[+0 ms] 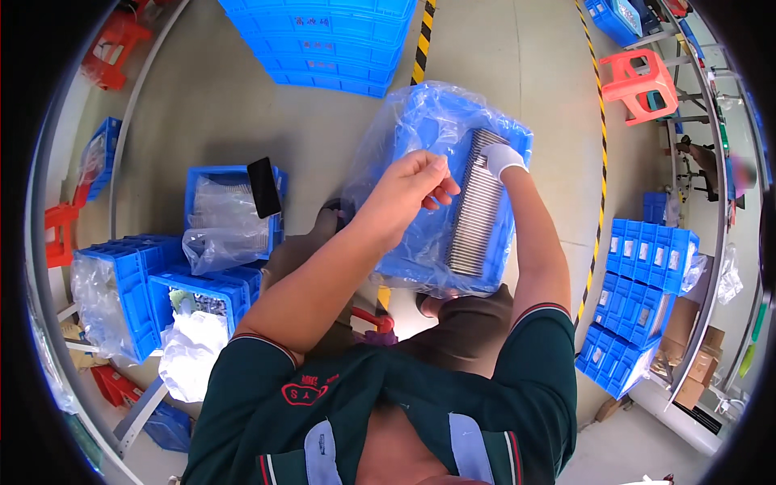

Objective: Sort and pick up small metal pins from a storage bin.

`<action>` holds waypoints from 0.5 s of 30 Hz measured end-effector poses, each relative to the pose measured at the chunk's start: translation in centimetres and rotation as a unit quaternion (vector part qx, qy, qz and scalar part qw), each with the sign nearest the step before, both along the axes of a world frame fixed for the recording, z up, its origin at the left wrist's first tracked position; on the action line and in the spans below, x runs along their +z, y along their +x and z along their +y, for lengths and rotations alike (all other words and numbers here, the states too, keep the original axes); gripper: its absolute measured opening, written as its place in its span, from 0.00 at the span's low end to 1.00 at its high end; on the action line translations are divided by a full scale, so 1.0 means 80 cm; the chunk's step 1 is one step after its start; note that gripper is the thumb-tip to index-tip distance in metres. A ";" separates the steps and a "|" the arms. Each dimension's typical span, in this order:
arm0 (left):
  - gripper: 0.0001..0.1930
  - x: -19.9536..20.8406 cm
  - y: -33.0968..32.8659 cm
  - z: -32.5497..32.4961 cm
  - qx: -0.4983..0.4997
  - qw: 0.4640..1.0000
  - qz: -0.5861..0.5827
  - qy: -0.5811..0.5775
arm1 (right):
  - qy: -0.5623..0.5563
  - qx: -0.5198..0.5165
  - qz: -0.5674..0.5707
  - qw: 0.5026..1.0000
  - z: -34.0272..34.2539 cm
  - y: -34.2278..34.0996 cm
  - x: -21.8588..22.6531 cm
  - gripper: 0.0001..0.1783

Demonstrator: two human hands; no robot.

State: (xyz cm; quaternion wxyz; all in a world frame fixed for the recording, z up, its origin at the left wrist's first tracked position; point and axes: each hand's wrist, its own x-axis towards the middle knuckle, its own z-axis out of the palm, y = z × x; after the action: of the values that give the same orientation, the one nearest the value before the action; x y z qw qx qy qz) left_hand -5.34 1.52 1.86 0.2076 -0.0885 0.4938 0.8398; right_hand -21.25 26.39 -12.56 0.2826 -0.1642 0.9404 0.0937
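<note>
In front of me is a blue plastic crate lined with a clear plastic bag. A long row of thin metal pieces, packed tightly side by side, runs along the right part of the crate. My left hand is bare and hovers over the crate's middle, left of the row. Its thumb and fingers are pinched together; whatever lies between them is too small to make out. My right hand, in a white glove, rests at the far end of the row. Its fingers are mostly hidden, so their grip does not show.
Stacked blue crates stand beyond at the upper left. To my left, a black phone lies on a bagged crate, near more crates. On the right are stacked crates and a red stool. Striped tape marks the floor.
</note>
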 end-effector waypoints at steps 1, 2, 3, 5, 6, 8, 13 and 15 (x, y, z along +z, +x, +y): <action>0.12 0.000 0.000 0.001 0.000 1.000 0.000 0.001 | -0.006 -0.022 0.030 0.999 -0.001 0.004 0.005 0.16; 0.12 0.000 0.001 0.002 0.001 1.000 -0.001 0.004 | -0.005 -0.022 0.030 0.999 -0.001 0.005 0.005 0.16; 0.12 -0.001 0.001 0.002 0.002 1.000 -0.003 0.007 | 0.002 -0.010 0.056 0.998 -0.001 0.006 0.006 0.16; 0.12 -0.003 0.002 0.003 0.001 1.000 -0.001 0.008 | 0.010 0.002 0.081 0.997 -0.004 0.010 0.010 0.15; 0.12 -0.004 0.002 0.003 0.000 1.000 0.001 0.009 | 0.006 -0.009 0.091 0.996 -0.004 0.013 0.011 0.16; 0.12 -0.003 0.002 0.003 0.002 1.000 -0.002 0.011 | 0.002 -0.018 0.100 0.995 -0.005 0.020 0.015 0.17; 0.11 -0.003 0.001 0.003 0.001 1.000 -0.002 0.008 | -0.034 0.002 0.150 0.988 -0.011 0.044 0.020 0.15; 0.11 -0.002 0.002 0.002 0.003 1.000 -0.010 0.008 | -0.045 0.011 0.163 0.986 -0.011 0.053 0.019 0.15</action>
State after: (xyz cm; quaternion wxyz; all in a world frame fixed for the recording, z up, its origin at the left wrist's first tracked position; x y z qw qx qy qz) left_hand -5.21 1.71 1.72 0.2101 -0.0965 0.4849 0.8434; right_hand -17.03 25.48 -11.03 0.1170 -0.1699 0.9752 0.0797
